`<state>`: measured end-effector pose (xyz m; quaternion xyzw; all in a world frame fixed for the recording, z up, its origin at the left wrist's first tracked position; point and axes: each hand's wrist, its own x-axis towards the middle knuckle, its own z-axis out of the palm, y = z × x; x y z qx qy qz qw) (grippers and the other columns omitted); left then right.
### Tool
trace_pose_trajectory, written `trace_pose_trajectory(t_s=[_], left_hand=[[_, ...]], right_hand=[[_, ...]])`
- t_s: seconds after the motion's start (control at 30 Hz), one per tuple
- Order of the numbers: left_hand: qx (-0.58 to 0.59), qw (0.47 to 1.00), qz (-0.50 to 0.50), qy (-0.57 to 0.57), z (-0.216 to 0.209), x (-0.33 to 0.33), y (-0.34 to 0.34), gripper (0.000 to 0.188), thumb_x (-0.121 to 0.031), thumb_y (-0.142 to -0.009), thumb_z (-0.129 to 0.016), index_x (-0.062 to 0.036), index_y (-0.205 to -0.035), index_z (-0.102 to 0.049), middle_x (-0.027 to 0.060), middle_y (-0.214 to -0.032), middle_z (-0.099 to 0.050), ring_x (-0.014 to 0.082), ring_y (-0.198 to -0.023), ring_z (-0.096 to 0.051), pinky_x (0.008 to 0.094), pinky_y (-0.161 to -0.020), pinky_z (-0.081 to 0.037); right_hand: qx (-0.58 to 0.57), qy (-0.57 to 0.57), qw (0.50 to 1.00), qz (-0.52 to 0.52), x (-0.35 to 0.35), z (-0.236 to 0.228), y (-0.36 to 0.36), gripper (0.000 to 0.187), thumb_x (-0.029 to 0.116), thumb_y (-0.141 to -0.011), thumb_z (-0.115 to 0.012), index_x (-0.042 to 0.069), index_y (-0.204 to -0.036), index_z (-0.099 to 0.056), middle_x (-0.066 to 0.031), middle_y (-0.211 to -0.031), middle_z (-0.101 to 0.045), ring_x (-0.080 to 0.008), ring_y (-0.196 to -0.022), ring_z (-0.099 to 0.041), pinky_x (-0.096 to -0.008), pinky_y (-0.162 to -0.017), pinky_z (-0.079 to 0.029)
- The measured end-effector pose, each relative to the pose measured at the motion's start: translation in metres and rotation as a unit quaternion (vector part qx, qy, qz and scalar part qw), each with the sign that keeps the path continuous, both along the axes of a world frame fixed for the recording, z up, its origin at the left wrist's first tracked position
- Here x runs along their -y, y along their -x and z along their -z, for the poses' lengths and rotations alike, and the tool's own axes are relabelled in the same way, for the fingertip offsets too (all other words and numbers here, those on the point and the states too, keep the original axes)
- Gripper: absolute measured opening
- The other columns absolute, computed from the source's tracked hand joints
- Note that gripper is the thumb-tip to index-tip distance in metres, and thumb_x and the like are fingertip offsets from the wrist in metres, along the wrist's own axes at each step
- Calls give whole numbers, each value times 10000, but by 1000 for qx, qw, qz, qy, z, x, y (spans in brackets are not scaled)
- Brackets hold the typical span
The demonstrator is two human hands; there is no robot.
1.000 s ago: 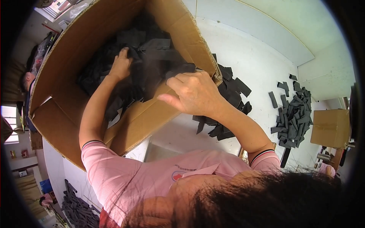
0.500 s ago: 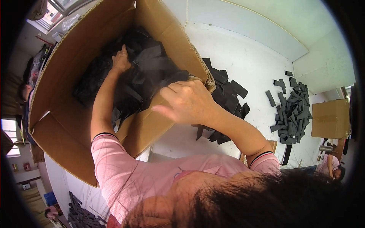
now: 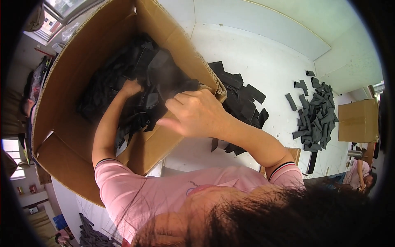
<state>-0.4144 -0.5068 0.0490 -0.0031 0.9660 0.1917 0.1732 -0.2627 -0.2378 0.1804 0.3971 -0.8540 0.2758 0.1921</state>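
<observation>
A large open cardboard box (image 3: 164,29) stands in front of me, tilted toward me, with a heap of black fabric-like pieces (image 3: 160,61) inside. My left hand (image 3: 131,87) reaches down among these pieces; its fingers are bent, partly buried and blurred. At the near right corner of the box, my right hand (image 3: 195,113) is closed over the rim, thumb sticking out to the left. A black piece hangs just beyond its knuckles, and what lies under the fingers is hidden.
On the white table (image 3: 279,45), loose flat black pieces (image 3: 242,96) lie right of the box. Farther right is a pile of rolled dark pieces (image 3: 319,115) beside a smaller closed carton (image 3: 358,120). More dark strips (image 3: 92,234) lie at lower left. Another person (image 3: 360,175) sits at far right.
My left hand has drawn back a little toward me through the black pieces, its pointing fingers now bent down into them. My right hand stays at the box corner. The view has shifted slightly.
</observation>
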Motion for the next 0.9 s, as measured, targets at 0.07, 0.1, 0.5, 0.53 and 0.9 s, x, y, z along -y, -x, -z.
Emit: trace_pose_trajectory(t_s=[0.07, 0.1, 0.5, 0.53, 0.9], left_hand=[[84, 995, 35, 28, 6, 6, 3, 603, -210, -525, -640, -68, -1095, -504, 181, -1038, -548, 295, -994, -504, 309, -858, -388], [84, 995, 34, 29, 10, 9, 1, 603, -210, -525, -640, -68, -1095, -504, 181, -1038, -548, 295, -994, -504, 309, -858, -388], [386, 844, -181, -326, 13, 2, -21, 581, -227, -578, -707, 11, -1070, -508, 137, -1010, -564, 249, -938, -521, 304, -828, -389], [372, 848, -172, -335, 8, 4, -25, 543, -232, -572, -715, 1, -1028, -533, 140, -995, -571, 248, -912, -533, 301, -814, -395], [238, 941, 194, -139, -5, 2, -44, 476, -239, -550, -735, -22, -943, -574, 144, -958, -586, 236, -850, -555, 296, -774, -409]], right_hand=[[2, -1, 1000, -6, 1, 1, 0, 388, 365, -716, -601, 10, -581, -519, -98, -494, -510, -209, -451, -549, -284, -396, -429], [-4, 10, 1000, 1, 2, 3, 0, 359, 345, -696, -618, 28, -574, -502, -81, -495, -490, -212, -452, -534, -296, -392, -411], [14, 16, 1000, 14, -2, 5, 7, 348, 341, -679, -628, 29, -600, -499, -73, -497, -477, -212, -452, -523, -302, -389, -400], [10, 26, 999, 16, -1, 5, 7, 345, 322, -644, -654, 47, -573, -458, -52, -488, -434, -211, -430, -486, -315, -370, -372], [15, -9, 1000, 3, 2, -4, 6, 325, 323, -720, -604, 24, -618, -527, -85, -525, -526, -205, -489, -560, -285, -415, -432]])
